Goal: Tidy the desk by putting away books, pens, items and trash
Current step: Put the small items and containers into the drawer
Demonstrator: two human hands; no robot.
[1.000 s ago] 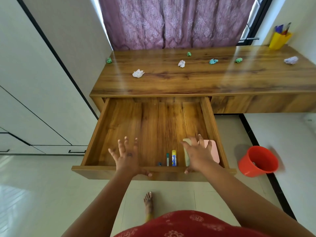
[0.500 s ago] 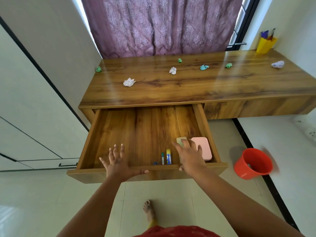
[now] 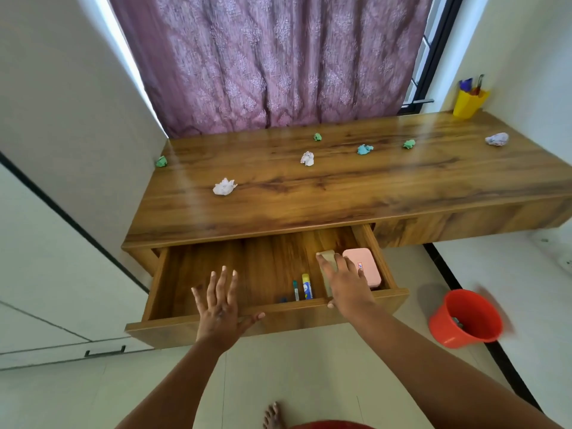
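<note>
Two flat palms, left hand [image 3: 220, 308] and right hand [image 3: 346, 281], are pressing the drawer [image 3: 278, 325] at lower centre (fingers splayed, holding nothing); fingertips are risking a pinch under the desk [image 3: 340, 193].

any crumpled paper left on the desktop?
Yes, several crumpled paper balls lie on the desk, for example a white one near the front left and a blue one further back.
</note>
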